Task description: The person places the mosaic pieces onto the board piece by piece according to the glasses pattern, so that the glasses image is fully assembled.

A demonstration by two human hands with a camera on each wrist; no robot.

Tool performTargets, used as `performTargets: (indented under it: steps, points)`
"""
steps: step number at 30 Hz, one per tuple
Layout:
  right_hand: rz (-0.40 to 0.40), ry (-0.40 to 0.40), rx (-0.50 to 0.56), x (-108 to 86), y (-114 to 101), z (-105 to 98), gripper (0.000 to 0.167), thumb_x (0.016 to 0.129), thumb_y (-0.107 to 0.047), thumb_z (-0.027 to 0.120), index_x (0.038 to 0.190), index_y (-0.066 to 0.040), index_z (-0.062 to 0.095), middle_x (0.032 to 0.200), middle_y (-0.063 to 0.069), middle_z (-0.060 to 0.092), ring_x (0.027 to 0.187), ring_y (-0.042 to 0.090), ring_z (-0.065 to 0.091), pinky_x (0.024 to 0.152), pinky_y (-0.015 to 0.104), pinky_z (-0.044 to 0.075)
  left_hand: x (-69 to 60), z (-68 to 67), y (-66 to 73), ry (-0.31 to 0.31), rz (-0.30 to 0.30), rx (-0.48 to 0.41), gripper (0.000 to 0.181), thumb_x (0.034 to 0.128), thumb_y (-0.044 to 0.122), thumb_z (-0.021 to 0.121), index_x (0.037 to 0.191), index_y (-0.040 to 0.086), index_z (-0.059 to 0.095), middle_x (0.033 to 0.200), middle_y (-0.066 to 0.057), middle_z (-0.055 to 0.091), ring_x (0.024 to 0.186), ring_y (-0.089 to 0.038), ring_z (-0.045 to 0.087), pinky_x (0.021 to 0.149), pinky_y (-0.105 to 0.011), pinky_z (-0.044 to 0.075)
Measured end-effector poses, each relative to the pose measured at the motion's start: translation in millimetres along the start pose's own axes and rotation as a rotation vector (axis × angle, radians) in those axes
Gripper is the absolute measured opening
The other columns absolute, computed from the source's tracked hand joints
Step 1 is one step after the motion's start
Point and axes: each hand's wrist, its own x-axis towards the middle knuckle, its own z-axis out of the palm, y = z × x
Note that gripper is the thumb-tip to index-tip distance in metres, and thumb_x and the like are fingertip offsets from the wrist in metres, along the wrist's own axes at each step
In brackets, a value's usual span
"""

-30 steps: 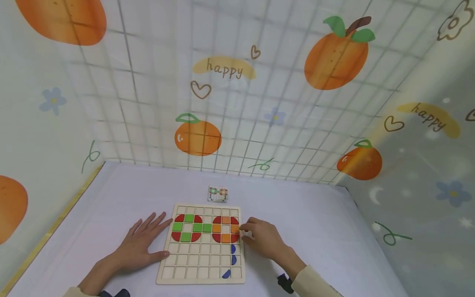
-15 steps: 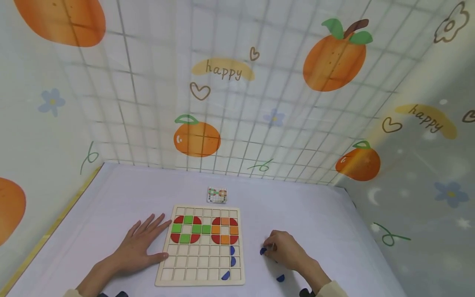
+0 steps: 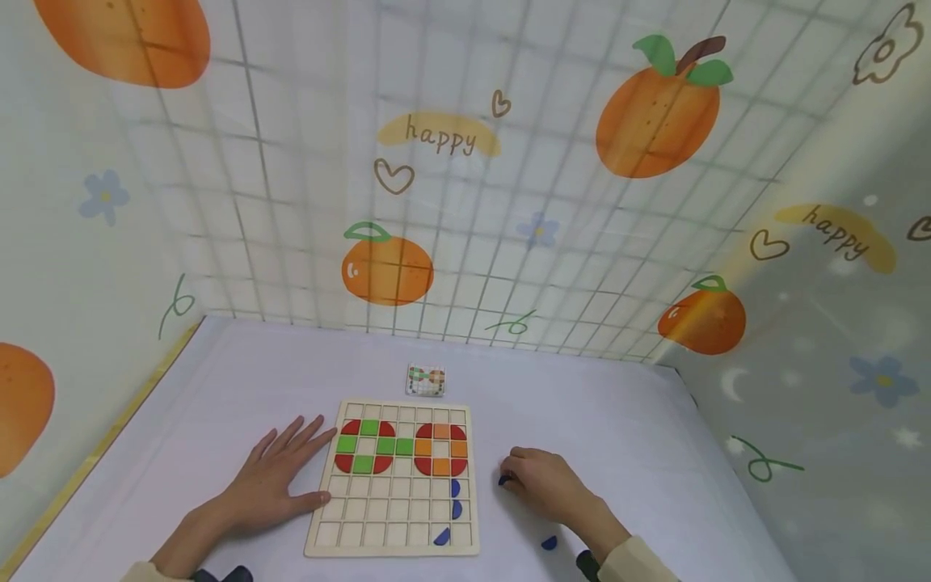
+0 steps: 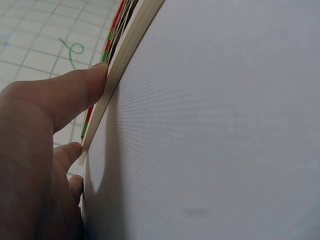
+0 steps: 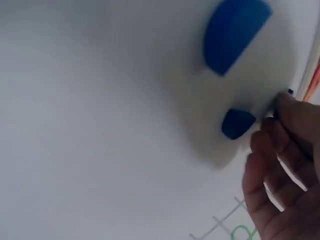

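Observation:
My left hand (image 3: 272, 477) lies spread on the table, with thumb and a fingertip against the left edge of the wooden grid board (image 3: 371, 511). In the left wrist view the thumb (image 4: 82, 90) touches the board's side. To the right of the board, my right hand (image 3: 545, 482) pinches a blue half-round piece (image 3: 503, 480) just over the table; the fingers hide most of it. The right wrist view has two more blue pieces on the table, a larger half-round (image 5: 235, 37) and a smaller one (image 5: 238, 123).
Red corner pieces (image 3: 351, 428), green squares (image 3: 404, 446) and orange squares (image 3: 440, 467) form two rings joined in the board's upper rows. Several blue half-rounds (image 3: 456, 509) lie in its right column and bottom row. A small pattern card (image 3: 425, 380) lies behind the board.
My right hand has left the orange square at the board's right edge, moved right to the blue pieces, then shifted slightly back left with one blue half-round. My left hand stays in place.

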Motion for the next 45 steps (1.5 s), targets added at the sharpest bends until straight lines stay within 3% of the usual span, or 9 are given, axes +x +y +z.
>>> performTargets:
  steps: [2, 7, 14, 20, 28, 31, 38, 45]
  points:
    - [-0.039, 0.031, -0.060, 6.3, -4, 0, 0.018, 0.084, -0.020, 0.080, 0.101, -0.019, 0.074, 0.088, -0.012, 0.064, 0.078, 0.004, 0.061, 0.074, 0.025, 0.056, 0.4, 0.1, -0.9, 0.004, 0.004, 0.001, 0.090, 0.0803, 0.071, 0.063, 0.152, 0.022, 0.039, 0.160, -0.007, 0.027, 0.147, -0.037, 0.013, 0.114, -0.061, 0.008]
    - [-0.167, 0.092, -0.062, 29.4, -26, -4, 0.022, 0.086, -0.023, 0.079, 0.107, -0.020, 0.073, 0.096, -0.010, 0.065, 0.084, 0.005, 0.061, 0.077, 0.023, 0.055, 0.8, 1.3, -3.0, 0.006, 0.010, 0.002, 0.091, 0.0801, 0.070, 0.063, 0.152, 0.021, 0.039, 0.160, -0.008, 0.027, 0.147, -0.036, 0.013, 0.114, -0.060, 0.008]
    - [-0.454, 0.164, -0.129, 74.4, -82, -4, 0.017, 0.089, -0.027, 0.076, 0.105, -0.022, 0.073, 0.094, -0.012, 0.063, 0.082, -0.001, 0.059, 0.070, 0.013, 0.050, 1.6, -0.8, -2.9, 0.004, 0.036, -0.023, 0.087, 0.0811, 0.063, 0.068, 0.152, 0.020, 0.040, 0.159, -0.010, 0.028, 0.146, -0.039, 0.014, 0.113, -0.062, 0.009]
    - [-0.608, 0.121, -0.232, 107.8, -128, 0, 0.014, 0.094, -0.030, 0.069, 0.107, -0.025, 0.073, 0.094, -0.014, 0.063, 0.083, -0.002, 0.060, 0.070, 0.009, 0.048, 1.1, -2.0, -4.8, 0.006, 0.081, -0.089, 0.080, 0.0842, 0.050, 0.072, 0.151, 0.018, 0.041, 0.158, -0.012, 0.029, 0.145, -0.042, 0.015, 0.111, -0.065, 0.009]
    - [-0.663, 0.082, -0.295, 127.2, -157, 6, 0.021, 0.094, -0.032, 0.069, 0.114, -0.029, 0.072, 0.104, -0.014, 0.068, 0.088, -0.001, 0.063, 0.071, 0.011, 0.049, -0.4, -1.4, -4.5, -0.022, 0.067, -0.118, 0.080, 0.0846, 0.048, 0.072, 0.152, 0.020, 0.040, 0.160, -0.011, 0.026, 0.146, -0.042, 0.013, 0.111, -0.065, 0.007]
    - [-0.658, 0.056, -0.292, 130.6, -160, 6, 0.019, 0.095, -0.030, 0.067, 0.114, -0.030, 0.073, 0.103, -0.015, 0.067, 0.088, -0.001, 0.062, 0.071, 0.011, 0.049, -1.6, -2.5, -4.0, -0.006, 0.068, -0.109, 0.080, 0.0838, 0.049, 0.073, 0.151, 0.019, 0.041, 0.159, -0.012, 0.028, 0.145, -0.043, 0.015, 0.111, -0.065, 0.008]
    - [-0.668, -0.025, -0.236, 135.0, -167, 5, 0.020, 0.098, -0.027, 0.064, 0.114, -0.030, 0.075, 0.114, -0.014, 0.067, 0.103, -0.002, 0.061, 0.088, 0.010, 0.045, -2.0, -1.5, -6.9, -0.004, 0.067, -0.087, 0.081, 0.0843, 0.053, 0.071, 0.152, 0.022, 0.040, 0.160, -0.010, 0.027, 0.146, -0.041, 0.014, 0.111, -0.063, 0.009]
    - [-0.649, -0.095, -0.211, 135.8, -169, 1, 0.020, 0.097, -0.023, 0.066, 0.113, -0.029, 0.076, 0.113, -0.016, 0.067, 0.102, -0.004, 0.060, 0.087, 0.009, 0.045, -0.9, -0.7, -8.0, 0.000, 0.075, -0.095, 0.080, 0.0849, 0.054, 0.070, 0.152, 0.022, 0.039, 0.160, -0.010, 0.027, 0.146, -0.041, 0.014, 0.112, -0.063, 0.009]
